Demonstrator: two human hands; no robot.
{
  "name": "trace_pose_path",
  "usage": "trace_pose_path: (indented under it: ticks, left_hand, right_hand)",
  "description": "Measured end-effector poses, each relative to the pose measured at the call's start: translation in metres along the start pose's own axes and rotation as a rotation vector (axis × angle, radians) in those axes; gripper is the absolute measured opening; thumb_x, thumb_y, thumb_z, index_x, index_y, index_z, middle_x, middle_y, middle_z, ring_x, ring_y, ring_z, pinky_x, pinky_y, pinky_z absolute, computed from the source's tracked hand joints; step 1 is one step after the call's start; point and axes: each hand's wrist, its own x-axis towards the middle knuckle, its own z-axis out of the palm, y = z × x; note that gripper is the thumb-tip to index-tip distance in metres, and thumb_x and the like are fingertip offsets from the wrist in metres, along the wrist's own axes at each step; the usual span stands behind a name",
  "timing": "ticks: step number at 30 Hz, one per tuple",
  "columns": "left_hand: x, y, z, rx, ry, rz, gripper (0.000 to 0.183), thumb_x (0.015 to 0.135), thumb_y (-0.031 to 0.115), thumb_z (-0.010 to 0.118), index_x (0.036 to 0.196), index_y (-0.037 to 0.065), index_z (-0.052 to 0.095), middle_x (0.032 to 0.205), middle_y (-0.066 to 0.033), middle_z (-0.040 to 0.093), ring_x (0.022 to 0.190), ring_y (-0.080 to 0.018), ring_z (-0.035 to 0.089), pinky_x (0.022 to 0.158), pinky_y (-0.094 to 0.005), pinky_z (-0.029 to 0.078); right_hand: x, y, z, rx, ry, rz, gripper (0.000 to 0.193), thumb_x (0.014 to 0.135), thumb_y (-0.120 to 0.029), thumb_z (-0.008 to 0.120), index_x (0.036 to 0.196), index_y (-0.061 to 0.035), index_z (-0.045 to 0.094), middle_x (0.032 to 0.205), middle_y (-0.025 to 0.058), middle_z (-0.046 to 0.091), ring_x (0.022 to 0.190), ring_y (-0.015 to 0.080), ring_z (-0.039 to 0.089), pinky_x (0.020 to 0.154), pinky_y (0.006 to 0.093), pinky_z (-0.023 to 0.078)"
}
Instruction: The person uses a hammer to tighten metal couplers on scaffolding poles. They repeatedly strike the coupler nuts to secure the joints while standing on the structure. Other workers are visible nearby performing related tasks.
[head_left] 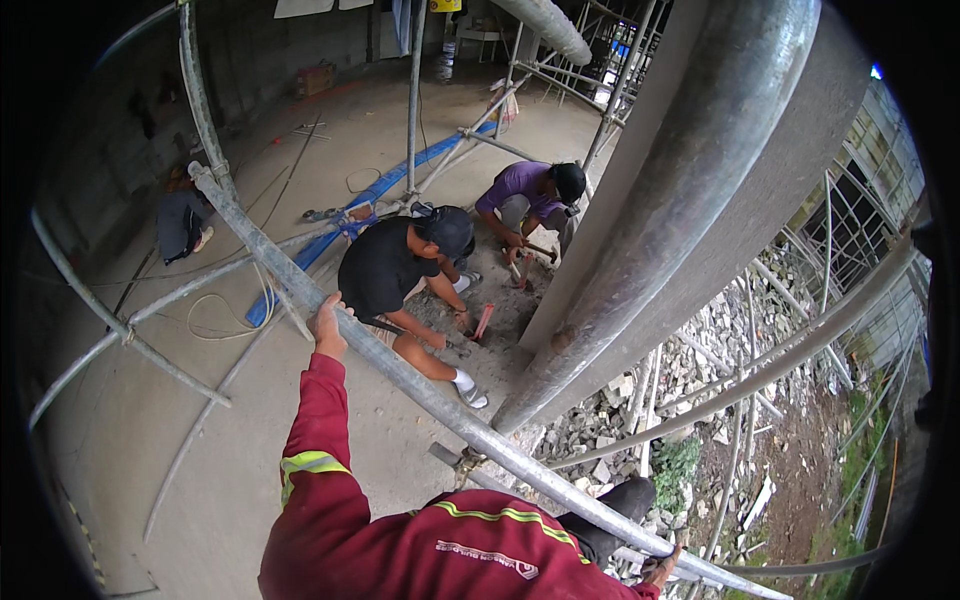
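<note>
A long grey metal scaffold pipe (430,385) slants from upper left to lower right in front of me. My left hand (330,325) is closed around its upper part, thumb and fingers wrapped over it, the maroon sleeve reaching up from below. Lower down at the right, my right hand (662,568) grips the same pipe; part of that hand is hidden behind it. Under the pipe's lower half, a shorter tube (480,480) crosses, with a tie (467,462) wound round it. A thick metal pipe (690,190) rises close at the right, beside a concrete column (640,130).
Below, a person in black (385,265) crouches near a pinkish-red upright piece (483,322). Another, in purple (520,188), holds a hammer (540,252). A third person (182,220) crouches far left. Scaffold tubes (130,335) stand left; broken rubble (600,445) lies right.
</note>
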Motion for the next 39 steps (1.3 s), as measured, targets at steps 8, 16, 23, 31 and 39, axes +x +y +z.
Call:
trace_pose_path:
  ticks: [8, 16, 23, 31, 39]
  left_hand:
    - [0.069, -0.029, -0.014, 0.218, -0.357, -0.263, 0.043, 0.086, 0.047, 0.064, 0.103, 0.008, 0.058, 0.090, -0.0102, 0.060, 0.083, -0.0273, 0.063, 0.076, -0.0470, 0.050]
    - [0.089, -0.085, -0.006, 0.767, -0.268, 0.359, 0.050, 0.089, 0.047, 0.053, 0.109, 0.001, 0.060, 0.101, -0.0152, 0.062, 0.091, -0.0317, 0.062, 0.087, -0.0517, 0.048]
    - [0.130, -0.053, -0.073, 0.833, -0.343, 0.423, 0.059, 0.092, 0.047, 0.043, 0.114, -0.004, 0.062, 0.111, -0.0195, 0.063, 0.099, -0.0356, 0.062, 0.097, -0.0559, 0.047]
    - [0.092, -0.081, -0.017, 0.104, -0.141, -0.093, 0.026, 0.081, 0.020, 0.073, 0.096, 0.007, 0.056, 0.083, -0.0087, 0.059, 0.069, -0.0275, 0.061, 0.064, -0.0439, 0.052]
    - [0.097, -0.030, -0.086, 0.244, -0.163, 0.116, 0.054, 0.081, 0.021, 0.084, 0.125, 0.009, 0.056, 0.103, -0.0105, 0.065, 0.089, -0.0287, 0.068, 0.084, -0.0501, 0.055]
  right_hand:
    - [-0.014, 0.031, 0.021, -0.040, -0.193, 0.079, 0.050, 0.084, -0.066, 0.064, 0.072, -0.0186, 0.055, 0.051, -0.0017, 0.047, 0.035, 0.0115, 0.042, 0.030, 0.0239, 0.031]
    - [0.016, 0.151, 0.039, 0.473, 0.095, -0.168, 0.035, 0.076, -0.024, 0.084, 0.096, 0.0026, 0.071, 0.081, 0.0097, 0.068, 0.060, 0.0224, 0.061, 0.055, 0.0332, 0.049]
    - [-0.014, 0.165, 0.077, 0.431, 0.133, -0.126, 0.044, 0.077, -0.038, 0.086, 0.092, 0.0002, 0.070, 0.076, 0.0064, 0.067, 0.059, 0.0172, 0.057, 0.057, 0.0339, 0.044]
    - [-0.062, 0.275, 0.037, 0.377, -0.066, 0.016, 0.043, 0.102, -0.037, 0.050, 0.118, -0.0003, 0.065, 0.121, 0.0143, 0.069, 0.080, 0.0308, 0.069, 0.065, 0.0381, 0.055]
    - [-0.211, 0.463, -0.011, -0.020, -0.187, 0.189, 0.018, 0.100, -0.023, 0.050, 0.084, -0.0154, 0.050, 0.069, -0.0037, 0.043, 0.049, 0.0101, 0.036, 0.042, 0.0245, 0.037]
